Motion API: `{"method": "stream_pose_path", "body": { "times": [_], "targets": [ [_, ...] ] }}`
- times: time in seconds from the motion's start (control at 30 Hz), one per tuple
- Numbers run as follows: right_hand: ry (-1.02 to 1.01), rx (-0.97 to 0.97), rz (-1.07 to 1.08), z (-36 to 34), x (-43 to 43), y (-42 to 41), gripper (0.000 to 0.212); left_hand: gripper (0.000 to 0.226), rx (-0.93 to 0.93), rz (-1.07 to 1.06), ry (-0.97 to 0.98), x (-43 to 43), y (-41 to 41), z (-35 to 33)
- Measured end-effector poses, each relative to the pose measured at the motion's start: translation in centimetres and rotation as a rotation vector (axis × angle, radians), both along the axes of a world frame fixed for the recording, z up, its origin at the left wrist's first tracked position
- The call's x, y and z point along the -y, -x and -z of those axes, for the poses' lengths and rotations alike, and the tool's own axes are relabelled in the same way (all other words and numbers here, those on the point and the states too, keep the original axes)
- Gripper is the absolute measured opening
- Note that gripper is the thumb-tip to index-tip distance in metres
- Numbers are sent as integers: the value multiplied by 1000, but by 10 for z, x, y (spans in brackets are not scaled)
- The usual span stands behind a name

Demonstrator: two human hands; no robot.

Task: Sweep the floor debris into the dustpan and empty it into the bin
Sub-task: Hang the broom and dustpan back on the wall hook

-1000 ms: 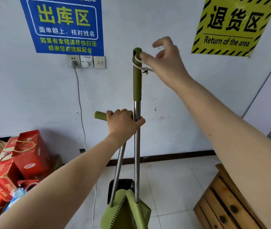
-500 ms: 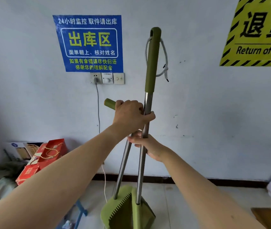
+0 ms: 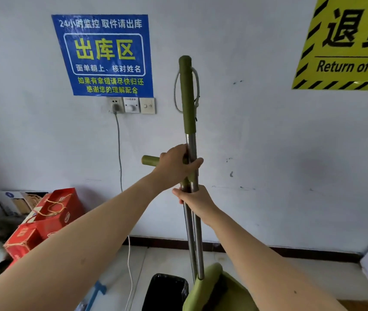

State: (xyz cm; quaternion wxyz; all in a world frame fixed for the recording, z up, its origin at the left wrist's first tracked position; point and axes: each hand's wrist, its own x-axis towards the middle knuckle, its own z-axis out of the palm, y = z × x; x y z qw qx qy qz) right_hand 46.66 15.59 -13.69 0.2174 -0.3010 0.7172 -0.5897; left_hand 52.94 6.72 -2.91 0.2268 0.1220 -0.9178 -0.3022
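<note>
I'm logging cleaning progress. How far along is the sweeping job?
Barely begun. Both hands grip the tools: left hand on the dustpan handle, right hand on the broom pole. No debris shows in the dustpan; sweeping and emptying into the black bin remain.

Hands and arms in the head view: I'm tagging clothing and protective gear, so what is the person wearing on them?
Nothing shows on either. The left hand and right hand are bare, with no gloves, rings or watch in view. Both forearms are uncovered all the way to the bottom edge of the picture; no sleeve or cuff enters the frame. A few small dark spots mark the forearms.
</note>
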Motion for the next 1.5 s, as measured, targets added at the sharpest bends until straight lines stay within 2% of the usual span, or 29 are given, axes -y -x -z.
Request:
{"method": "stream_pose_path", "body": {
  "times": [0.13, 0.23, 0.33, 0.4, 0.47, 0.57, 0.7, 0.77, 0.83, 0.9, 0.93, 1.03, 1.13, 1.23, 1.37, 1.5],
  "targets": [
    [28, -10, 1, 8, -25, 16, 24, 31, 42, 116, -211, -11, 16, 1],
    [62, -10, -14, 8, -43, 28, 17, 33, 60, 121, -214, -23, 27, 8],
    [55, 1, -13, 6, -59, 37, 12, 35, -24, 119, -262, -41, 36, 3],
    [-2, -23, -36, 6, -68, 44, 10, 34, -147, 193, -436, -49, 42, -12],
    [-69, -38, -65, 9, -76, 47, 8, 50, -215, 293, -688, -56, 47, -36],
    [-127, -2, -67, 19, -82, 49, 7, 74, -153, 391, -966, -63, 56, -69],
    [-180, 63, -68, 32, -80, 52, 35, 49, -173, 449, -1094, -60, 68, -99],
    [-191, 102, -63, 33, -77, 56, 40, 30, -228, 471, -1174, -53, 76, -111],
    [-196, 140, -46, 30, -75, 66, 36, 19, -287, 498, -1259, -44, 87, -122],
    [-199, 171, -31, 25, -76, 81, 27, 18, -333, 510, -1242, -33, 100, -134],
    [-198, 179, -25, 24, -77, 90, 26, 18, -337, 515, -1172, -27, 108, -139],
    [-226, 178, -47, 22, -75, 117, 31, 18, -293, 564, -922, -15, 134, -152],
    [-252, 131, -101, 8, -62, 147, 36, 17, -311, 617, -877, -2, 167, -162],
    [-90, 87, -85, -29, -48, 182, 31, 17, -287, 601, -831, 9, 198, -157],
    [176, 124, -52, -92, -43, 227, 45, 15, -182, 636, -765, 18, 237, -129],
    [267, 49, 36, -138, -45, 268, 34, 15, -109, 647, -682, 22, 276, -111]
  ]
}}
